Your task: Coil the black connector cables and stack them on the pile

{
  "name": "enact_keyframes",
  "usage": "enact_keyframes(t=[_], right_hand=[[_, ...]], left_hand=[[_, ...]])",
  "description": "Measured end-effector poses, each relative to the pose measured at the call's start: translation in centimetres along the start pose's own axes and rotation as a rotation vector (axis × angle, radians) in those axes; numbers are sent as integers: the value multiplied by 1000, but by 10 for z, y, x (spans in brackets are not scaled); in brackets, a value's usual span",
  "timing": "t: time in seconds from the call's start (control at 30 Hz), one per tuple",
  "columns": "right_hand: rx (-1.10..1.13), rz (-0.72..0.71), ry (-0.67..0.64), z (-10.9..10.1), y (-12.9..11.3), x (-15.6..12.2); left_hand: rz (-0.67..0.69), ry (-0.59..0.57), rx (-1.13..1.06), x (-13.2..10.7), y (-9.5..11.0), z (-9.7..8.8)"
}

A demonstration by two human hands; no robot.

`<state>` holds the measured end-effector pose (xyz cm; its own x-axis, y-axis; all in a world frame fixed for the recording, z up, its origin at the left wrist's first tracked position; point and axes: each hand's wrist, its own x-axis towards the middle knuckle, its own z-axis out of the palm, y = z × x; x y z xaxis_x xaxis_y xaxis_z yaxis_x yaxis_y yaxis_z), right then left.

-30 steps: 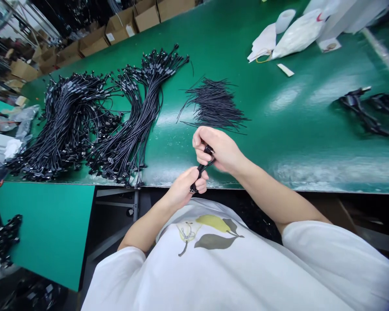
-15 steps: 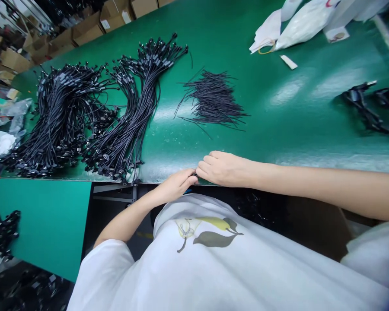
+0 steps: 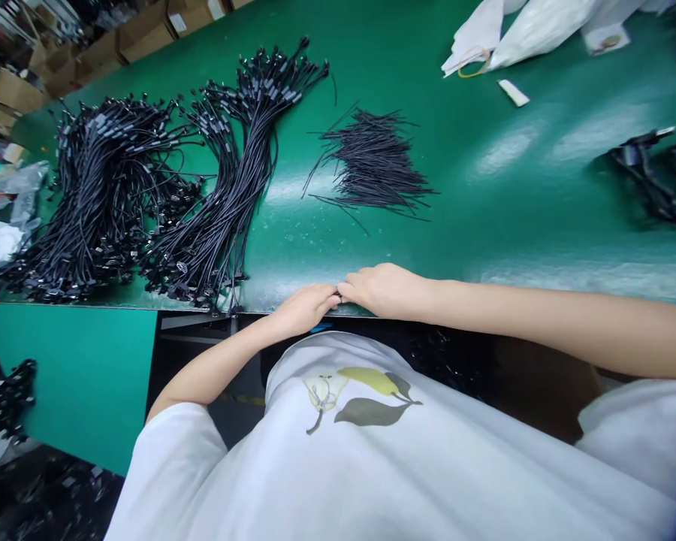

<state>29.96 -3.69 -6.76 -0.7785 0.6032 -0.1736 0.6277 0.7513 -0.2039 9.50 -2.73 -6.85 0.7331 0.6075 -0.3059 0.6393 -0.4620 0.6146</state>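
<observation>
At the front edge of the green table, my left hand (image 3: 305, 308) and my right hand (image 3: 384, 288) meet fingertip to fingertip. Both are closed in a pinch. A tiny dark bit shows between them, too small and too covered by fingers to name. Beyond my hands lies a loose pile of thin black strands (image 3: 380, 161). To the left of it, a bundle of black cables (image 3: 248, 158) with grey sleeves and small connectors stretches across the table. Farther left is a larger heap of similar black cables (image 3: 104, 180).
Cardboard boxes (image 3: 143, 31) line the far left edge of the green table (image 3: 456, 225). White bags (image 3: 541, 34) and a small white piece (image 3: 514, 93) lie at the back right. Thick black cords (image 3: 647, 176) rest at the right. A lower green surface (image 3: 73, 376) adjoins at left.
My hands stay together at the table edge, with the fingers slightly shifted and my left hand turned a little flatter. The view has tilted slightly; the cable piles lie as before.
</observation>
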Motion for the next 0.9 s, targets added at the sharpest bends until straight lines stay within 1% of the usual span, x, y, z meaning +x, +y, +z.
enact_keyframes(t=[0.07, 0.13, 0.2, 0.3, 0.4, 0.47, 0.5, 0.53, 0.57, 0.6, 0.63, 0.67, 0.7, 0.73, 0.8, 0.87, 0.9], right_hand=[[-53, -24, 18, -1, 0, -1], [-73, -43, 51, -1, 1, 0], [-72, -43, 76, 0, 3, 0], [-18, -29, 67, -1, 4, 1], [113, -50, 50, -9, 8, 1], [233, -70, 99, -15, 17, -3], [288, -39, 162, -18, 25, -7], [321, 47, 251, -18, 34, -12], [324, 189, 351, -16, 45, -17], [291, 368, 443, -12, 58, -23], [234, 550, 504, -6, 70, -29], [170, 703, 526, 1, 82, -34], [119, 807, 509, 9, 93, -39], [90, 862, 468, 17, 102, -43], [91, 875, 398, 28, 112, -50], [156, 854, 414, 30, 112, -54], [240, 836, 444, 29, 108, -55]], left_hand=[[-36, -121, -252, 3, 1, -6], [-74, -156, -383, 5, 1, -9], [-100, -124, -435, 6, 3, -7], [-138, -51, -564, 4, 6, 3], [-167, -45, -781, 1, 6, 14], [-183, -2, -922, -1, 3, 18], [-196, 55, -1004, -2, 0, 19], [-209, 131, -1101, -3, -3, 18], [-227, 218, -1210, -4, -7, 17], [-248, 301, -1323, -5, -10, 15], [-268, 370, -1425, -5, -12, 12], [-285, 421, -1507, -5, -13, 10], [-296, 454, -1562, -4, -13, 7], [-302, 466, -1592, -3, -12, 6], [-293, 465, -1602, 0, -7, 4], [-266, 461, -1590, 3, 0, 4], [-249, 462, -1588, 5, 4, 5]])
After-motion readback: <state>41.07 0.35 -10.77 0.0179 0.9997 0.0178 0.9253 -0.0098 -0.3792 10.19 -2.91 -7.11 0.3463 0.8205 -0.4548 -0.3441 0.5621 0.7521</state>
